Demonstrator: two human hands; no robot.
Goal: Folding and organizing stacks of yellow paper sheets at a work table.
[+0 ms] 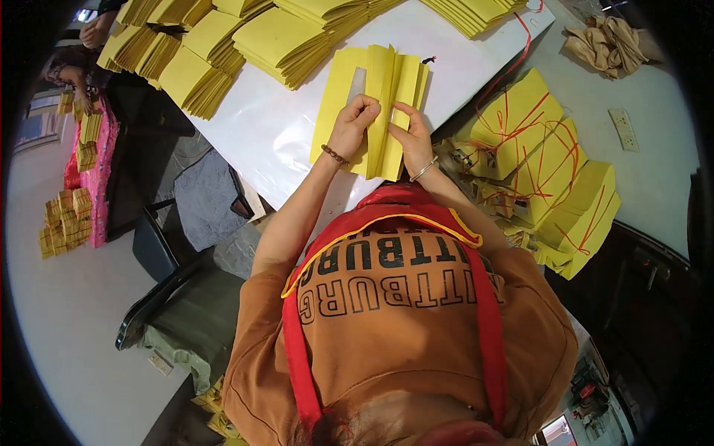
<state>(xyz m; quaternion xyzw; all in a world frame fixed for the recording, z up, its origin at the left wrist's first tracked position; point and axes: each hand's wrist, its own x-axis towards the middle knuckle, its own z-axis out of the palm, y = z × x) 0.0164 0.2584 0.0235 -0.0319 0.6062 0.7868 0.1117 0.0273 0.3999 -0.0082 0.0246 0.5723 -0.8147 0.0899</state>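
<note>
Yellow folded paper stands up in creased ridges on a flat yellow stack at the table's near edge. My left hand is closed on the paper's left side, thumb pressed to curled fingers. On the other side of the ridge, my right hand pinches the paper edge between thumb and forefinger; its lower fingers are partly hidden. A pale, flat tapered strip lies on the stack just beyond my left hand. A beaded bracelet circles my left wrist, a metal bangle my right.
Several bundles of folded yellow paper cover the white table's far side. Red-string-tied yellow bundles are piled at right, near crumpled brown paper. A black chair stands left. Another person's hand is over a pink-covered table.
</note>
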